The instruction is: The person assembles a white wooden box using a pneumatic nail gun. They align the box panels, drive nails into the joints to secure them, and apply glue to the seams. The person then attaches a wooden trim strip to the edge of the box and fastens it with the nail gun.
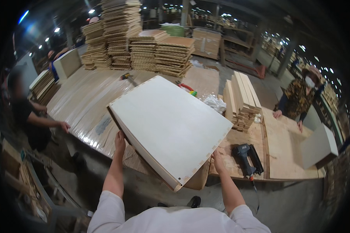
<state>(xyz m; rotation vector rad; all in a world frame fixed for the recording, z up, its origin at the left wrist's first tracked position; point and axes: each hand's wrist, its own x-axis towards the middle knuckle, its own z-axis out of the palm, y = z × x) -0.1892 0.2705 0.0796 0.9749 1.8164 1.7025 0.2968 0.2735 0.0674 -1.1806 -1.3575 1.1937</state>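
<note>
A large white wooden box [171, 124], with bare wood showing along its edges, is tilted in front of me over the near side of the worktable. My left hand [120, 143] grips its left side, some of the fingers hidden behind the edge. At the lower right edge my right hand [218, 160] holds the box from beneath, its fingertips out of sight. To the right of that hand, a black nail gun [245, 158] with a hose lies on the wooden table.
Plastic-wrapped table [85, 97] spreads left; tall stacks of boards [122, 39] stand at its back. Wooden strips [243, 97] are piled right of the box. Another white box [319, 146] sits far right, near a masked co-worker [301, 97]. A second person [27, 112] stands left.
</note>
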